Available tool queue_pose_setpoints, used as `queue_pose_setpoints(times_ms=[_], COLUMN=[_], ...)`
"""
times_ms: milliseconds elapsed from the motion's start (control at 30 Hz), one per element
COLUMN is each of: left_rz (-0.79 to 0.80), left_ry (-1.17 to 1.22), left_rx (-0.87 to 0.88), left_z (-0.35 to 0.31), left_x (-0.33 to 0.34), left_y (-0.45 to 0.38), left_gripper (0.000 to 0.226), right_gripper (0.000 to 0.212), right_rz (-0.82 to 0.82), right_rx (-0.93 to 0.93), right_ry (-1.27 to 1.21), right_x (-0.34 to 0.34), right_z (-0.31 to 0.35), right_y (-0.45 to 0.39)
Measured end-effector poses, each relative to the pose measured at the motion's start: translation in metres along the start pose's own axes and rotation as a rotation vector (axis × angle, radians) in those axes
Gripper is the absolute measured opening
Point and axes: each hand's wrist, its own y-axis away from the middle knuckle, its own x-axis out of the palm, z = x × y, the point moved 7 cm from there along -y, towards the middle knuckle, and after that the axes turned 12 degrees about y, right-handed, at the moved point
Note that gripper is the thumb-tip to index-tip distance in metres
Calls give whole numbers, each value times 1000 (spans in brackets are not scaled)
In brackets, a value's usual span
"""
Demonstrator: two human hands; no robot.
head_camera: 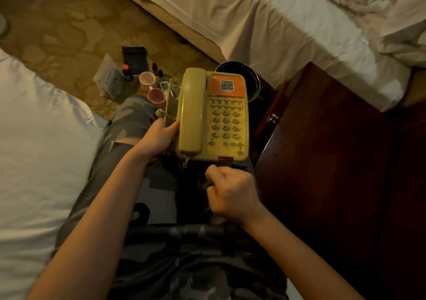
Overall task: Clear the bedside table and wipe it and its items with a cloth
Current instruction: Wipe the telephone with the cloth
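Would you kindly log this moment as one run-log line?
left hand: holds phone | right hand: grips cloth below phone | cups: on floor

A single wide-angle camera is sitting on the person's head, looking forward and steeply down. It is hovering close over the lap and forearms, taking in the telephone (213,115) at centre, the dark tabletop (327,152) at right, and beds bending along both edges.
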Motion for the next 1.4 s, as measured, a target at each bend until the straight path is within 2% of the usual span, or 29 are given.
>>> queue_pose_setpoints(times_ms=[67,133,200,233,300,367,400,433,500,667,800,867,933,1067,1200,1400], left_rz=[2,15,17,16,13,24,25,19,-4,1,-3,-16,-8,-1,-100,-150], left_ry=[3,-1,-6,-5,-2,10,18,24,32,8,-35,-39,-44,-92,-86,-93], left_rx=[-17,-31,-25,-21,-21,-16,-9,-6,-3,-27,-47,-43,-45,-64,-20,-6], left_z=[1,1,0,0,-1,-1,-1,-1,1,4,5,6,4,3,2,4], left_x=[-2,-2,-1,0,0,2,3,4,2,-1,-4,-4,-1,0,-1,-4], left_y=[0,0,-1,-1,-1,-1,0,-1,-3,-4,-5,-6,-5,-3,-3,4], left_gripper=[23,22,22,21,21,19,18,17,18,31,34,36,38,65,32,29], right_gripper=[12,14,14,12,11,36,50,60,67,54,35,34,32,21,22,32], right_rz=[-60,-221,-342,-319,-50,233,237,168,11,111,62,63,67,30,11,54], right_rx=[245,529,741,808,874,860,827,781,673,408,99,11,84,292,353,200], right_ry=[-302,-593,-701,-695,-597,-497,-470,-446,-359,233,173,121,48,4,15,-99], right_x=[-20,-43,-61,-62,-44,-18,-13,-14,-17,12,20,18,14,15,21,3], right_z=[-23,-53,-80,-90,-102,-102,-99,-94,-79,-39,-13,-23,-48,-96,-115,-75], right_y=[-12,-28,-43,-51,-68,-73,-75,-76,-70,-27,-9,-17,-36,-94,-125,-48])
